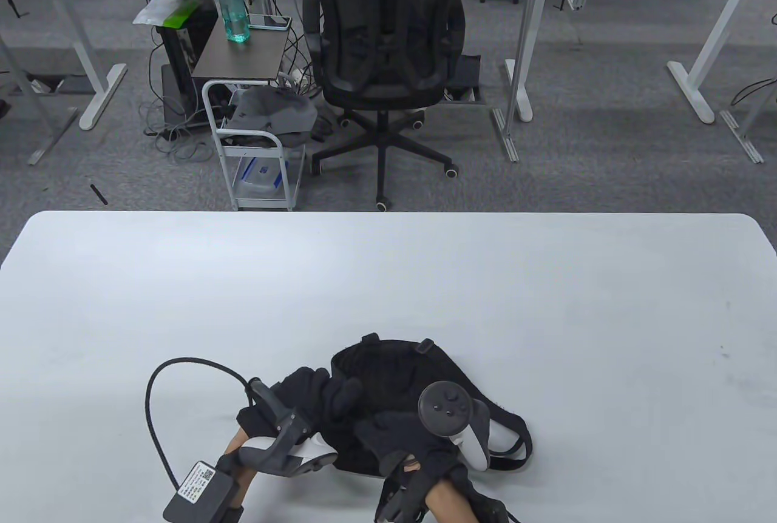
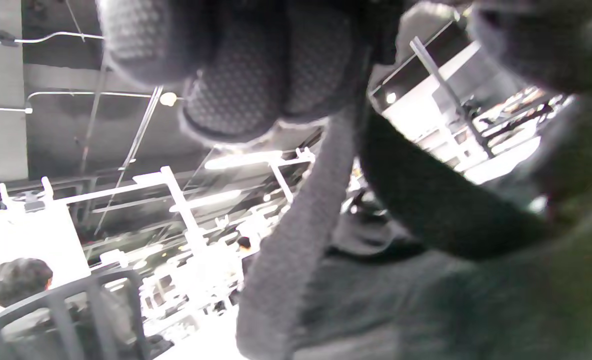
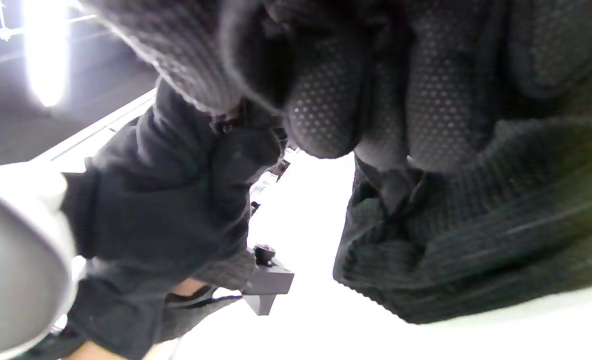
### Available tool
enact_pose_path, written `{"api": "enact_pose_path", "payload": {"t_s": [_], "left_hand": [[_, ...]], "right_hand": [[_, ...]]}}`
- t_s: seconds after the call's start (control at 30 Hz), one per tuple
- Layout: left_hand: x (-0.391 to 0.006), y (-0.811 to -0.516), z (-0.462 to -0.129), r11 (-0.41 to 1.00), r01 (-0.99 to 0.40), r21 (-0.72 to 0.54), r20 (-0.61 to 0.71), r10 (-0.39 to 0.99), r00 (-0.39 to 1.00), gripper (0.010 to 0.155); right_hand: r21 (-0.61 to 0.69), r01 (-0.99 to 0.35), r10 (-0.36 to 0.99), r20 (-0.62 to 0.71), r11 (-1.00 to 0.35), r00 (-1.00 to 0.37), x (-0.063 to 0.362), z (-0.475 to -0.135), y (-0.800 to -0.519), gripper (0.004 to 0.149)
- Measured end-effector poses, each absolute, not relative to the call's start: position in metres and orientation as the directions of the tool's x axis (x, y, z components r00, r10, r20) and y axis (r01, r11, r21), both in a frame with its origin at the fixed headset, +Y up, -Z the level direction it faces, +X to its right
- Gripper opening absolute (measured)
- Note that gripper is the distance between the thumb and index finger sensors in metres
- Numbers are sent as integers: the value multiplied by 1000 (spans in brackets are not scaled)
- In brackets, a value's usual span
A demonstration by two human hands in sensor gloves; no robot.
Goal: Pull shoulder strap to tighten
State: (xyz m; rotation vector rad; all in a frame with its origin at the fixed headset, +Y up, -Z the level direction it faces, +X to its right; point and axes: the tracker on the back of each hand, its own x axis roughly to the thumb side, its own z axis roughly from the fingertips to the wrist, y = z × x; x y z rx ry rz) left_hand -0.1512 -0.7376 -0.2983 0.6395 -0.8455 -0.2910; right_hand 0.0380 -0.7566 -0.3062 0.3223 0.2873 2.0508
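Both of your hands are closed on the bag (image 1: 388, 365): left hand (image 1: 315, 395) grips the shoulder strap (image 2: 296, 240), right hand (image 1: 400, 432) clutches fabric. Tightening appears underway; completion cannot be judged.

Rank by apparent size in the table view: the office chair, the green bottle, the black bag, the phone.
1. Chair, largest.
2. Bag, partly hidden by both hands; it is nearer the camera, so its true size against the chair is unsure.
3. Bottle.
4. Phone, smallest.
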Motion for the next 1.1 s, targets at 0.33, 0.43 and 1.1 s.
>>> {"api": "enact_pose_path", "payload": {"t_s": [0.33, 0.43, 1.1], "left_hand": [[-146, -748, -299, 786, -10, 618, 617, -477, 626, 64], [-159, -753, -309, 800, 49, 598, 592, -483, 645, 65], [-132, -734, -283, 746, -35, 665, 617, -522, 588, 64]], "right_hand": [[373, -802, 881, 116, -466, -458, 34, -305, -756, 39], [391, -791, 878, 118, -471, -464, 32, -304, -756, 39], [400, -841, 922, 26, -365, -387, 48, -314, -765, 49]]}}
